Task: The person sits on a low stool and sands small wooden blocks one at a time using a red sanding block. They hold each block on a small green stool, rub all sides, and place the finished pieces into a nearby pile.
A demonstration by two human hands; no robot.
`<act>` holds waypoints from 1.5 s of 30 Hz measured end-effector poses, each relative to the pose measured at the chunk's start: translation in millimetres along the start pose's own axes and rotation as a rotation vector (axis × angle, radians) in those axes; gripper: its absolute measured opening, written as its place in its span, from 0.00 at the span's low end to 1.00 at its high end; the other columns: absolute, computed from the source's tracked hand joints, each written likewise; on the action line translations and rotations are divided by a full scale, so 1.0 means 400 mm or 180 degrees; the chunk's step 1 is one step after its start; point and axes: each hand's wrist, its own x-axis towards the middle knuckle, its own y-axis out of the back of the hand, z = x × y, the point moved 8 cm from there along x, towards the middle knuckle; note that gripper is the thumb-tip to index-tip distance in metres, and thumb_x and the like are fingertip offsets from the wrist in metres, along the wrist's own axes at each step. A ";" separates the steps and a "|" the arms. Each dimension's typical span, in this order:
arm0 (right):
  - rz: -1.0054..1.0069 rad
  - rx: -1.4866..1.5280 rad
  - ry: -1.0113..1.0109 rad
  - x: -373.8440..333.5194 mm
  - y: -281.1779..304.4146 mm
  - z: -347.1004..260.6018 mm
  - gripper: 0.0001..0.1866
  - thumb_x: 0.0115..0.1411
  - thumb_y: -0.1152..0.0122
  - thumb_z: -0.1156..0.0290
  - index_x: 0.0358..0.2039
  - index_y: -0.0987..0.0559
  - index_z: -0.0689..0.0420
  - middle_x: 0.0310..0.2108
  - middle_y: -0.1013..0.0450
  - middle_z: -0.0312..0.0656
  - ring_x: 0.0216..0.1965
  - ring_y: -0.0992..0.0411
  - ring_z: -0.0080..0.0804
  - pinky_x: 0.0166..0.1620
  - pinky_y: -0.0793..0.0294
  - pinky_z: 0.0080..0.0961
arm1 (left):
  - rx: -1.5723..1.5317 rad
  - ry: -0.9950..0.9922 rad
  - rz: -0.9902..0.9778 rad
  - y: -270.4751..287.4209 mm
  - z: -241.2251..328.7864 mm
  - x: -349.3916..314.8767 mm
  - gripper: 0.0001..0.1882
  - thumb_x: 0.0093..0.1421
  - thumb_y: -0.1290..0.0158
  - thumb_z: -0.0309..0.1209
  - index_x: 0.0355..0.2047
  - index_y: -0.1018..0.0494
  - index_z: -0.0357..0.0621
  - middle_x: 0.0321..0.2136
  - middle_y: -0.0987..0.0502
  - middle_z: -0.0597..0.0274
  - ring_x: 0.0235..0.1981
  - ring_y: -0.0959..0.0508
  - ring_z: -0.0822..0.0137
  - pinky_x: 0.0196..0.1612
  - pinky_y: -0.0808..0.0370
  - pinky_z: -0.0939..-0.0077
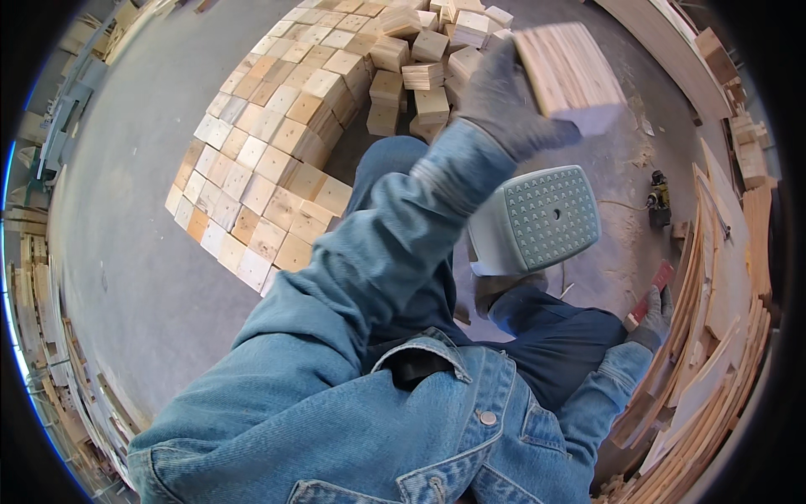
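My left hand point(506, 105), in a grey glove, reaches across the stool's far side. Its fingers and thumb grip a thick wooden block point(579, 71) raised above the floor. Low on the right, my gloved right hand point(657, 317) is closed round a red, flat, narrow tool point(650, 293) whose exact kind is unclear. Beyond my left forearm, loose wooden blocks point(431, 45) lie in a jumbled heap. Neatly packed rows of similar blocks point(252, 151) curve along the left of that heap.
A grey-green plastic stool point(556, 220) stands in front of me. Farther right, a power drill point(658, 200) lies on the floor near scattered sawdust. Wooden boards and strips point(714, 336) are piled along the right; more timber point(59, 361) lies at the left rim.
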 end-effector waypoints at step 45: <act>-0.0663 -0.0812 0.0098 0.006 -0.102 0.042 0.31 0.66 0.28 0.75 0.68 0.26 0.62 0.66 0.25 0.49 0.63 0.25 0.36 0.65 0.25 0.30 | 0.5686 0.4305 -0.0340 1.034 -0.281 -0.433 0.54 0.44 0.25 0.54 0.67 0.31 0.39 0.64 0.26 0.43 0.66 0.25 0.47 0.68 0.25 0.57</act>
